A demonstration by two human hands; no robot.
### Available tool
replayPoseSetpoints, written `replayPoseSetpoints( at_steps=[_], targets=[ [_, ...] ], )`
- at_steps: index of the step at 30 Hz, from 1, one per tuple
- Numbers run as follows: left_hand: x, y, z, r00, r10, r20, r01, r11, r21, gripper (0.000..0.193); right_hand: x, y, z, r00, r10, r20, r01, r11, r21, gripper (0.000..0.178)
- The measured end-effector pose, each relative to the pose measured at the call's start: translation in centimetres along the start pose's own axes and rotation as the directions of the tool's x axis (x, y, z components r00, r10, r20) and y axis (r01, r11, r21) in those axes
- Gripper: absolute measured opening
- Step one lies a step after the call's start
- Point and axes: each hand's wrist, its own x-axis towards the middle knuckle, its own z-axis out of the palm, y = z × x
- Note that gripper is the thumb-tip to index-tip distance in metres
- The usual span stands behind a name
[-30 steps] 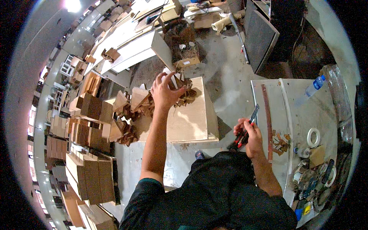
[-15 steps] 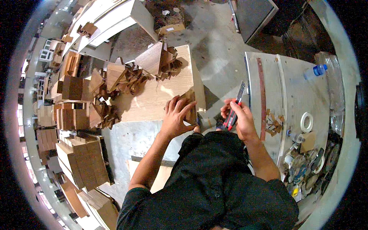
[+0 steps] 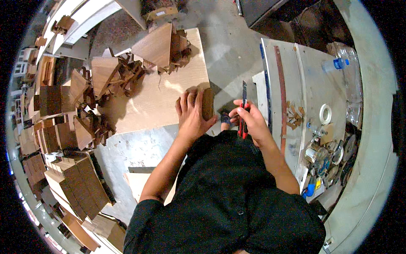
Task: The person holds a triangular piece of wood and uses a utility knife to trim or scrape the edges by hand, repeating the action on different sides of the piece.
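Note:
My left hand is at the right edge of a pale wood-grain board. Its fingers curl over a small brown wooden piece, and the thumb lies along the near right end of that piece. The palm covers part of it. My right hand is closed around a red and black utility knife, just right of the board. The knife's long dark blade points away from me, apart from the wood.
Jumbled brown wooden offcuts cover the board's far left side. Stacked wooden blocks stand at left. On the right, a grey worktop bears a tape roll, a plastic bottle, small wood scraps and several reels.
The view has shifted, so the surroundings sit farther left and up. My right hand has moved nearer the left one, and the knife blade has turned more straight ahead. The left hand stays on the wooden piece.

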Motion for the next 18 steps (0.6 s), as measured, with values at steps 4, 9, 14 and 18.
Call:
replayPoseSetpoints(
  at_steps=[4,9,14,18],
  targets=[
    [0.6,-0.5,0.3,0.997,0.052,0.05,-0.051,0.998,-0.022,0.095,-0.9,-0.5,0.5,1.0,0.016,-0.004,-0.016,1.0,-0.026,0.037],
    [1.3,-1.1,-0.9,0.985,0.132,0.116,-0.131,0.991,-0.016,0.096,-1.3,-0.3,0.2,1.0,0.001,-0.024,-0.003,0.993,-0.115,0.037],
    [2.3,-1.0,-1.8,0.961,0.225,0.16,-0.224,0.974,-0.028,0.096,-1.7,0.5,-0.2,0.997,-0.054,-0.048,0.039,0.961,-0.273,0.035],
    [2.5,-1.6,-0.8,0.935,0.286,0.211,-0.291,0.957,-0.01,0.095,-2.3,0.7,0.2,0.993,-0.076,-0.093,0.012,0.831,-0.557,0.029]
  ],
)
